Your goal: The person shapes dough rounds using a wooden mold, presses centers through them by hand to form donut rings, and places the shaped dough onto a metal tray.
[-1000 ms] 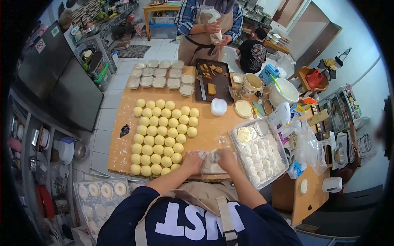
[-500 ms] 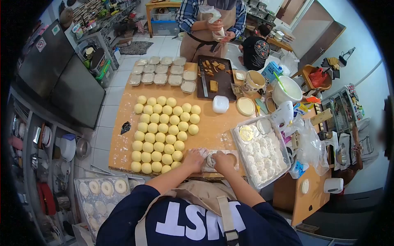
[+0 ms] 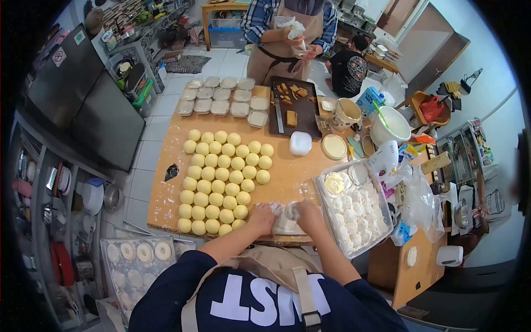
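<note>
Rows of smooth yellow dough balls [image 3: 216, 187] cover the table's left half. Just right of their lowest rows is my left hand [image 3: 264, 218], flour on its fingers, closed at the left edge of a shallow floury tray [image 3: 287, 227]. My right hand [image 3: 311, 219], smeared by motion, is over the right part of this tray. At its fingers is a small round whitish thing [image 3: 291, 211], too blurred to name; the fingers look closed round it. What lies in the tray is partly hidden by my hands.
Right of my hands stands a clear tub [image 3: 357, 218] of white floury rounds. Lidded cups [image 3: 220, 107], a dark tray [image 3: 295, 108] with a knife and a white bowl [image 3: 390, 125] stand farther back. Across the table a person [image 3: 290, 41] holds a piping bag [image 3: 299, 43].
My right hand has moved slightly right, lifting the round whitish thing from low in the tray. My left hand stays at the tray's left edge. The whole view has shifted slightly.
</note>
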The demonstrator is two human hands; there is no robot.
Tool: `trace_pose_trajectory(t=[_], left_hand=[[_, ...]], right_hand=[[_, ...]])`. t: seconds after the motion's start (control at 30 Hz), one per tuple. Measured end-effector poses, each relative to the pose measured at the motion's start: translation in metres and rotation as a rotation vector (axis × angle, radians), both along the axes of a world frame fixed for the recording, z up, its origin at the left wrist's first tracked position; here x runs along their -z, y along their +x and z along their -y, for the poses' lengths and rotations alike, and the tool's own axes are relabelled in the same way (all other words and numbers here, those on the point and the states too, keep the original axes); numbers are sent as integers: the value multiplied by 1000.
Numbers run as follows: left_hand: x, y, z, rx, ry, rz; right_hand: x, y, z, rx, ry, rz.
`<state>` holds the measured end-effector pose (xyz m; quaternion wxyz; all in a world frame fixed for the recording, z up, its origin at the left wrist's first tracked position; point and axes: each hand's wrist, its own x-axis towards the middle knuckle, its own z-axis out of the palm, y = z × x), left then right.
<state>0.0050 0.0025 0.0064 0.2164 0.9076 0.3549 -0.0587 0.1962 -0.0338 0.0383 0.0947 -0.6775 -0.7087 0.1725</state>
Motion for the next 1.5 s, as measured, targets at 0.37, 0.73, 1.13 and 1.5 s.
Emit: trace_pose_trajectory(t=[0.37, 0.73, 1.13, 1.5], left_hand=[[12, 3, 1, -19, 28, 42], [16, 2, -2, -6, 45, 23], [3, 2, -1, -7, 40, -4], [18, 3, -2, -5, 22, -9]], right_hand=[[21, -11, 8, -133, -146, 129], [19, -12, 1, -91, -202, 84], [30, 7, -17, 52, 86, 24], [57, -4, 34, -52, -12, 90]])
